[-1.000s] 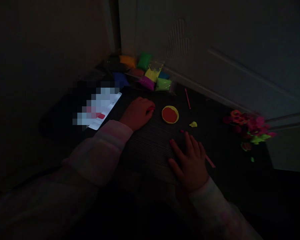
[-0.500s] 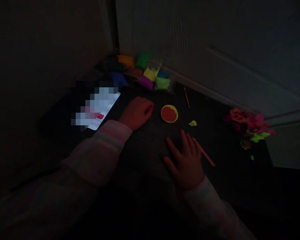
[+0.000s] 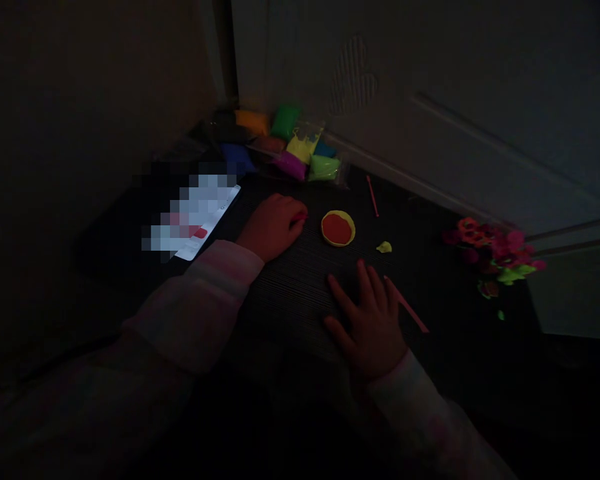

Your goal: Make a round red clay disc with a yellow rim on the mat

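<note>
My left hand (image 3: 274, 227) rests on the dark table with its fingers curled under. A small pinkish-red spot shows by the fingertips; whether it is a nail or a held bit, I cannot make out. To its right lies a small round yellow-rimmed piece (image 3: 338, 228) with an orange-red middle. My right hand (image 3: 373, 327) is palm down, fingers spread, holding nothing. Close beside its fingers is a flat pink stick (image 3: 407, 305). A little yellow lump (image 3: 384, 247) sits beyond the fingertips, and a thin pink tool (image 3: 373, 197) lies farther back.
At the left a lit screen (image 3: 215, 223) stands, partly blurred out. Several bags of coloured clay (image 3: 324, 167) are piled at the back against a pale panel (image 3: 430, 153). Pink and red flowers (image 3: 510, 247) with green leaves are at the right. The room is very dim.
My right hand has shifted very slightly left, its fingers still spread. My left hand keeps its place.
</note>
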A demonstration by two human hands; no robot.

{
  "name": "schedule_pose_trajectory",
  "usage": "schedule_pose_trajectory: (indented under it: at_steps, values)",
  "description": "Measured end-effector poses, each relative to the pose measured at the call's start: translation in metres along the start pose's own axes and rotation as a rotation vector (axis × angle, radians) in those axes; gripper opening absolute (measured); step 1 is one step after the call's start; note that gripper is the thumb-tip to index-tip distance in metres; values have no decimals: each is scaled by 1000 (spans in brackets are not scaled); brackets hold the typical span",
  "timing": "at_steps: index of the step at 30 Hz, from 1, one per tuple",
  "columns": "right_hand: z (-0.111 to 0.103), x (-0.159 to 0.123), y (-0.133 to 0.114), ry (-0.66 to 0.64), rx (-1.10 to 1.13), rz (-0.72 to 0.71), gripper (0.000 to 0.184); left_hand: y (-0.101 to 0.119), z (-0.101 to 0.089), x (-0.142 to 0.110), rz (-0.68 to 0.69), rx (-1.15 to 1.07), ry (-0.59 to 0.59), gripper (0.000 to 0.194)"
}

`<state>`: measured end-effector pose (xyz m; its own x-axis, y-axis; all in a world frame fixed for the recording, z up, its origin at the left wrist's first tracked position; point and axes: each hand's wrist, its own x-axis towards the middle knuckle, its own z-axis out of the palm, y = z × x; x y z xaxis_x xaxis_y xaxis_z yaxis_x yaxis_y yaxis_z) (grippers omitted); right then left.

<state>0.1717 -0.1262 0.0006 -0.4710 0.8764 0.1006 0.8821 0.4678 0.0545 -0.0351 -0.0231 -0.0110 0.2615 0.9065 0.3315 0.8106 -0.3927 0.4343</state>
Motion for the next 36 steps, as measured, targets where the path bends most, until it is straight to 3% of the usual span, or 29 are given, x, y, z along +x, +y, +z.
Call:
schedule_pose_trajectory:
  at_steps: [3, 6, 10, 14, 17, 21, 25, 29, 33, 36]
  values:
    - [-1, 1, 1, 11, -14, 43, 52, 0, 0, 0, 6, -1, 2, 23]
    - [0, 1, 2, 2, -1, -37, 54, 0, 0, 0, 3, 8, -1, 22]
    - [1, 2, 4, 28, -35, 37, 52, -1, 0, 0, 13, 5, 3, 22]
    - [-1, 3, 3, -15, -16, -24, 51, 0, 0, 0, 6, 2, 2, 22]
    - [-1, 5, 4, 4, -39, 48, 50, -1, 0, -1, 10, 0, 3, 23]
    - [-2, 6, 5, -9, -14, -51, 53, -1, 1, -1, 6, -9, 21, 23]
    - [-3, 8, 7, 7, -27, 32, 50, 0, 0, -1, 4, -9, 11, 23]
    - [-3, 9, 8, -13, 4, -86, 52, 0, 0, -1, -4, -9, 26, 22]
    - [-2, 10, 11, -9, -20, -8, 51, 0, 0, -1, -16, -28, 18, 23]
    - [-1, 11, 14, -38, 11, -121, 54, 0, -1, 0, -17, -18, 18, 23]
